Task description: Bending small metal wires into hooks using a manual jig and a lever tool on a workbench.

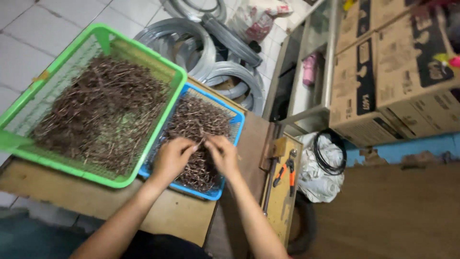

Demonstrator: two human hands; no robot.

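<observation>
— Hands first: why so close together?
— Both meet over the blue basket (237, 120). The left hand (173, 158) and right hand (223, 154) pinch one thin brown wire piece (201, 142) between fingertips, right above the heap it belongs to.
— And the orange-handled pliers (286, 173)?
— Lying on the tabletop (187, 216) to the right, within reach.
— Further off?
— The green basket (143, 52) overlaps the blue one's left edge; wire coils (225, 72) lie on the floor beyond.
</observation>
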